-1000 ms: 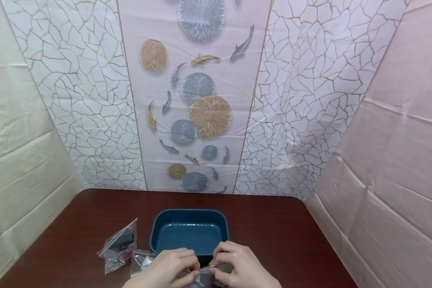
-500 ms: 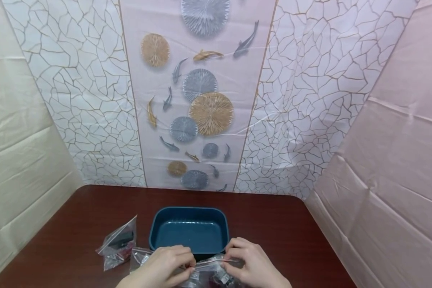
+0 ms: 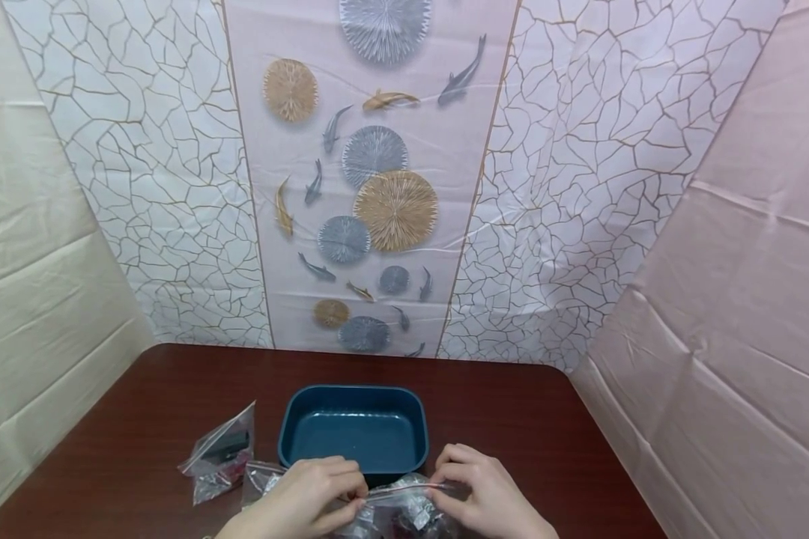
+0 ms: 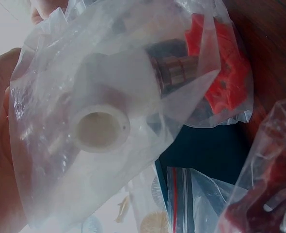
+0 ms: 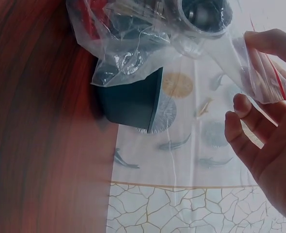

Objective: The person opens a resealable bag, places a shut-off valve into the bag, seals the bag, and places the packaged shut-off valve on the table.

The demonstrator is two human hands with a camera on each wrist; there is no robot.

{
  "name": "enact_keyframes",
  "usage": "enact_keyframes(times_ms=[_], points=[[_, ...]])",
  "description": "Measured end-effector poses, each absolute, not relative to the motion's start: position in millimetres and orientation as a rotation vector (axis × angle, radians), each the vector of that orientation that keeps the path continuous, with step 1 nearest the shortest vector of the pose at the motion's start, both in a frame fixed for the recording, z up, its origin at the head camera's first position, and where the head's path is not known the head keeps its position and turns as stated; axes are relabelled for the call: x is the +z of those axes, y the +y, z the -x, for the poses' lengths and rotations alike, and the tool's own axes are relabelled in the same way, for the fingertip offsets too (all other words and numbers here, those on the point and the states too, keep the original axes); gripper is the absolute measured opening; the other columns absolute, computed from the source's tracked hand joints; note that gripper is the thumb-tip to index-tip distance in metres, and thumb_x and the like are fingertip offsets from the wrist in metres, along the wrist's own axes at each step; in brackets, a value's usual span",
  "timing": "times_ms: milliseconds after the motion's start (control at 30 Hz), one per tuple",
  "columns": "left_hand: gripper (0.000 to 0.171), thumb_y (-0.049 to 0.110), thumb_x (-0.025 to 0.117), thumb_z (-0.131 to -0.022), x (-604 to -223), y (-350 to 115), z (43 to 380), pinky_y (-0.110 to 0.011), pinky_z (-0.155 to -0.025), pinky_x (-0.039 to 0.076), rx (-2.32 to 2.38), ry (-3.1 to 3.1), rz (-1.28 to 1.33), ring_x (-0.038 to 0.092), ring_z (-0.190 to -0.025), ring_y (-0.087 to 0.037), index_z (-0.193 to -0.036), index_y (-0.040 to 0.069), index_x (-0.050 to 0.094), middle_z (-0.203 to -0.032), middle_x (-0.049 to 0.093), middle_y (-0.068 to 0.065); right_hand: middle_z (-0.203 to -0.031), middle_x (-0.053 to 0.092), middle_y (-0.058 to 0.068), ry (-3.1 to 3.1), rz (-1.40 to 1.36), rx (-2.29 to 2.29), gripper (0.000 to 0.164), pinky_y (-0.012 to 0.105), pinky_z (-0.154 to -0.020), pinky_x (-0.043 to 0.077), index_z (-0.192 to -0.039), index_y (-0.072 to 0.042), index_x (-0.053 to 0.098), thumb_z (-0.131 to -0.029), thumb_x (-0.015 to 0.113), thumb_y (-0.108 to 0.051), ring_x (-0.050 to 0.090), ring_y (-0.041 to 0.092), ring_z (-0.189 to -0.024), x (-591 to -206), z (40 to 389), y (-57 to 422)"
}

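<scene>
A clear zip bag (image 3: 404, 503) lies between my two hands at the near side of the table. My left hand (image 3: 303, 495) pinches one end of its zip edge; my right hand (image 3: 488, 488) pinches the other end with thumb and forefinger, the zip stretched between them. Through the plastic in the left wrist view show a white pipe fitting (image 4: 114, 82) with a round opening, a metal threaded piece (image 4: 177, 70) and a red toothed part (image 4: 225, 68). The right wrist view has a grey round opening (image 5: 206, 14) inside the bag. Whether the zip is sealed I cannot tell.
Just beyond the hands stands a dark blue-green rectangular tub (image 3: 353, 434). Left of it lies another zip bag (image 3: 219, 464) holding dark and red parts. A third zip bag (image 3: 259, 475) is partly hidden by the left hand. All rest on a dark red-brown table (image 3: 526, 434).
My right hand has moved to the right, away from the left one, and the bag's zip edge is now stretched wider. More of the bag shows between the hands.
</scene>
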State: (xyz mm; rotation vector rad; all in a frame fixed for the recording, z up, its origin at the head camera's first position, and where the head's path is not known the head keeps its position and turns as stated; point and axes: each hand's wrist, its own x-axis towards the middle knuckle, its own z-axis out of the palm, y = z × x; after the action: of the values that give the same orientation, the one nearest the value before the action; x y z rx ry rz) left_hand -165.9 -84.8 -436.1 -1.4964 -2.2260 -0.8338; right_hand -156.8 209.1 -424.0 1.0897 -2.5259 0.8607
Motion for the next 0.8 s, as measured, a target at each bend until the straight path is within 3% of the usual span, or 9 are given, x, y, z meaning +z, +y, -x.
enact_keyframes(times_ms=[333, 800], points=[[0.014, 0.013, 0.059, -0.091, -433, -83, 164, -0.006, -0.06, 0.035, -0.868, -2.184, 1.533, 0.043, -0.068, 0.007, -0.089, 0.027, 0.06, -0.082, 0.052, 0.019, -0.086, 0.051, -0.021, -2.562, -1.049, 0.899, 0.005, 0.02, -0.061, 0.044, -0.083, -0.034, 0.067, -0.087, 0.065, -0.035, 0.049, -0.001, -0.075, -424, 153, 219], [0.016, 0.012, 0.061, -0.09, -434, -81, 163, -0.005, -0.059, 0.034, -0.841, -2.178, 1.529, 0.044, -0.068, 0.007, -0.089, 0.028, 0.06, -0.082, 0.051, 0.02, -0.08, 0.051, -0.023, -2.522, -0.981, 0.907, 0.004, 0.017, -0.055, 0.042, -0.08, -0.035, 0.066, -0.084, 0.068, -0.035, 0.049, -0.003, -0.068, -431, 152, 226]])
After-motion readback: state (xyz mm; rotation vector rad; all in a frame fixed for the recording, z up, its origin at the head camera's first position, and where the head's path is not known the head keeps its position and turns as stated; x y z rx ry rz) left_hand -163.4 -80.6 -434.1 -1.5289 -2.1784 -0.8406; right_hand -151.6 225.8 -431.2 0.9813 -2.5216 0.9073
